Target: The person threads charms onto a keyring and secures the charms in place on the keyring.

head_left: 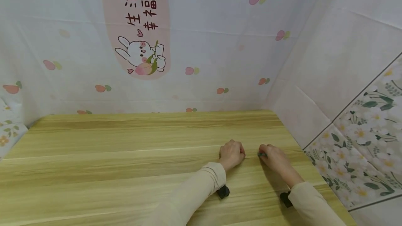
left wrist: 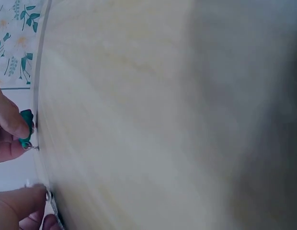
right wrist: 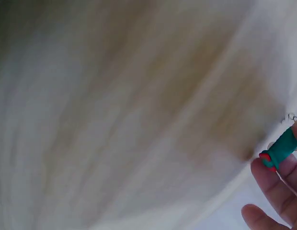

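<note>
My right hand (head_left: pixel 276 161) pinches a small green keychain charm (right wrist: pixel 284 145) with a red part at one end. Short metal links (left wrist: pixel 31 147) hang from the charm in the left wrist view. To its left, my left hand (head_left: pixel 231 154) has its fingers curled and pinches a small, shiny metal piece (left wrist: pixel 53 205); its kind I cannot tell. A gap separates the two hands, which are both low over the right part of the wooden table (head_left: pixel 125 163). Most of the metal piece is hidden by the left fingers.
Behind the table hangs a white cloth (head_left: pixel 188 51) with a rabbit print. A flowered panel (head_left: pixel 361 138) borders the right side. Black camera mounts (head_left: pixel 223 191) show under both wrists.
</note>
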Available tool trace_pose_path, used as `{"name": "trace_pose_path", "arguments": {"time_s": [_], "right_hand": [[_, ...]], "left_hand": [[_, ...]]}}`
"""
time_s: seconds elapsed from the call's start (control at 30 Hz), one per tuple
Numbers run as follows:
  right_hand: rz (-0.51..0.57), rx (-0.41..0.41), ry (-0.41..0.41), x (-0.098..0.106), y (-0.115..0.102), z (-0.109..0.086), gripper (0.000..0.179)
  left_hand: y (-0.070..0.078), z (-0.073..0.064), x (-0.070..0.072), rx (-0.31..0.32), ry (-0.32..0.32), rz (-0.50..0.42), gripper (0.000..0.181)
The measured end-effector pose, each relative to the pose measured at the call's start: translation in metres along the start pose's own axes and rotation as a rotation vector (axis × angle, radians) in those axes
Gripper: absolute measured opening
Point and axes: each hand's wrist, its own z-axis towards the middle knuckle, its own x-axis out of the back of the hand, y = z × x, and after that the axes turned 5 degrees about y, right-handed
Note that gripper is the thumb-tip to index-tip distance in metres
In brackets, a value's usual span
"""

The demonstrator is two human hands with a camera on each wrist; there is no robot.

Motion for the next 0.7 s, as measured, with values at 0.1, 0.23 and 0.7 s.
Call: {"name": "trace_pose_path", "arguments": {"time_s": [0.1,0.23,0.7], "right_hand": [[0.044,0.009,-0.003,0.003,-0.005,-0.001,0.013],[0.102,0.035,0.032,0.009,-0.015,-0.001,0.015],[0.210,0.223,0.197,0.011,-0.078,0.010,0.016]], "left_hand": [[-0.005,-0.002,0.005,-0.013,-0.012,-0.074,0.016],[-0.013,-0.005,0.013,-0.018,-0.019,-0.169,0.020],[-0.047,-0.024,0.052,0.104,-0.081,-0.707,0.006]]}}
